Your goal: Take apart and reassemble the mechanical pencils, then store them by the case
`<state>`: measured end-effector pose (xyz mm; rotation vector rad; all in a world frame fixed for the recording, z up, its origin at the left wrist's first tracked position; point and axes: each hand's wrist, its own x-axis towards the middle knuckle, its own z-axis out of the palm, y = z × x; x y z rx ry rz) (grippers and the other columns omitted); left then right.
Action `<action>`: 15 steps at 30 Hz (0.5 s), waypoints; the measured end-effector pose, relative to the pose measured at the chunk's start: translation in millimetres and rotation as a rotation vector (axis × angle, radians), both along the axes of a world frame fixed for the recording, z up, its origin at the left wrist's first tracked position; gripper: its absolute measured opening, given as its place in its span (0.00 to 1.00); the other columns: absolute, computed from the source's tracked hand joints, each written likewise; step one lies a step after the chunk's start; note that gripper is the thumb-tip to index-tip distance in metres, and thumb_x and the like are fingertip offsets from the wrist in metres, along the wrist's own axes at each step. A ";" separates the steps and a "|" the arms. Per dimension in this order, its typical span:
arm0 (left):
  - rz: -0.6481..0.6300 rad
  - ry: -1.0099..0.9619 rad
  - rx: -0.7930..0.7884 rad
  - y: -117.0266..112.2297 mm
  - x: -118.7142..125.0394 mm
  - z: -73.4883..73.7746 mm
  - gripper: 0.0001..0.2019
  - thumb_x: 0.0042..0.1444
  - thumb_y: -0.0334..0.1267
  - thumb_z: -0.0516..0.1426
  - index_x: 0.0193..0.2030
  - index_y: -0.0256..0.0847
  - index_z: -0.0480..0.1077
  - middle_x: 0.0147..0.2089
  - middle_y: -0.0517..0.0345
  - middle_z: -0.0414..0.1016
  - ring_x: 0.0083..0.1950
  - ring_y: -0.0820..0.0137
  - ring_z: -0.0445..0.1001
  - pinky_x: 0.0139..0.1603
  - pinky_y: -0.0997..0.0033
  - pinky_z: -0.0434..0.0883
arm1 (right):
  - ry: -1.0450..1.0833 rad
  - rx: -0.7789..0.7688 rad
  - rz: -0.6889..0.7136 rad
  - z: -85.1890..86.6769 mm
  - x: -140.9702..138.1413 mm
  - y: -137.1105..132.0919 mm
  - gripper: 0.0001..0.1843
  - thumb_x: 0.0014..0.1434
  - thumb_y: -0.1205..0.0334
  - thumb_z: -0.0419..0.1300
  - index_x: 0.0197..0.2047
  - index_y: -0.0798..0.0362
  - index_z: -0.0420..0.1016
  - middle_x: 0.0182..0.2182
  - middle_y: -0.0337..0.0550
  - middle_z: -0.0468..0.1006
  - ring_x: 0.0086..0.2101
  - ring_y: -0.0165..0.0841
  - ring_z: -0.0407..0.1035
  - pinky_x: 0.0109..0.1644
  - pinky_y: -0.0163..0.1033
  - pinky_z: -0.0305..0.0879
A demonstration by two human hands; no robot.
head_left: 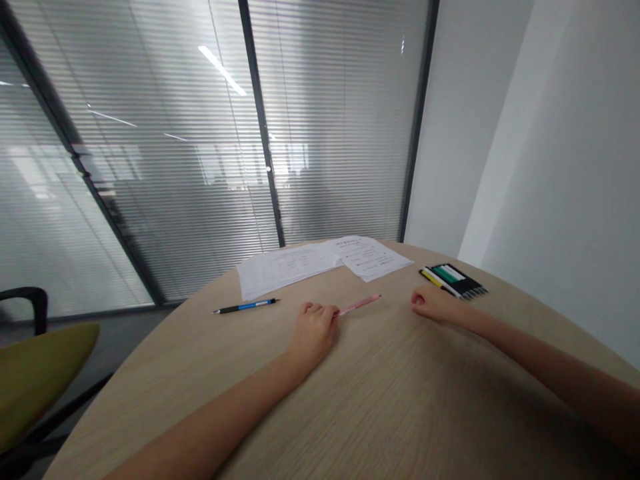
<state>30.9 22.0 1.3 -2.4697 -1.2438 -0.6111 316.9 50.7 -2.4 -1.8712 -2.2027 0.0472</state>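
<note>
My left hand (314, 328) rests low over the table with its fingers closed on a slim pink pen (361, 304). The pen points right, toward my other hand, and its near end is hidden in the fingers. My right hand (435, 303) lies on the table in a loose fist, with nothing visible in it. Just behind that fist is a row of several pens (455, 279), side by side, with black, white, green and yellow parts. A blue and black pen (246, 306) lies by itself to the left of my left hand.
Printed paper sheets (295, 263) overlap near the far edge of the round wooden table (350, 413). At the left stands a green chair (45, 373) with a black armrest. Glass partitions with blinds (335, 133) rise behind the table, and a white wall (560, 167) is at right.
</note>
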 end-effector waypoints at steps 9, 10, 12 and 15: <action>0.018 0.015 0.006 -0.1 0.0 -0.4 0.09 0.55 0.33 0.47 0.35 0.37 0.67 0.29 0.53 0.72 0.33 0.67 0.68 0.40 0.64 0.60 | 0.057 -0.002 0.076 3.8 -13.4 -6.3 0.07 0.47 0.66 0.53 0.28 0.54 0.72 0.28 0.45 0.75 0.29 0.34 0.68 0.32 0.35 0.60; 0.013 0.017 0.004 0.2 -0.2 -0.9 0.09 0.55 0.33 0.47 0.35 0.37 0.67 0.30 0.53 0.72 0.34 0.67 0.68 0.40 0.64 0.60 | 0.093 0.014 0.094 4.0 -18.0 -8.3 0.07 0.48 0.65 0.53 0.29 0.54 0.72 0.29 0.46 0.75 0.30 0.34 0.68 0.33 0.35 0.61; 0.003 0.024 -0.003 0.8 -0.4 -1.7 0.08 0.54 0.32 0.47 0.34 0.37 0.67 0.31 0.54 0.72 0.34 0.67 0.68 0.40 0.64 0.59 | 0.249 0.070 0.147 2.6 -27.4 -12.3 0.08 0.51 0.64 0.51 0.32 0.53 0.70 0.31 0.46 0.75 0.32 0.33 0.68 0.36 0.36 0.61; 0.005 0.035 -0.021 1.4 -0.5 -2.2 0.07 0.54 0.30 0.48 0.34 0.37 0.66 0.32 0.54 0.73 0.35 0.67 0.68 0.40 0.65 0.60 | 0.440 0.108 0.220 -3.9 -38.8 -17.9 0.09 0.52 0.62 0.50 0.35 0.53 0.68 0.32 0.44 0.74 0.33 0.33 0.68 0.37 0.38 0.62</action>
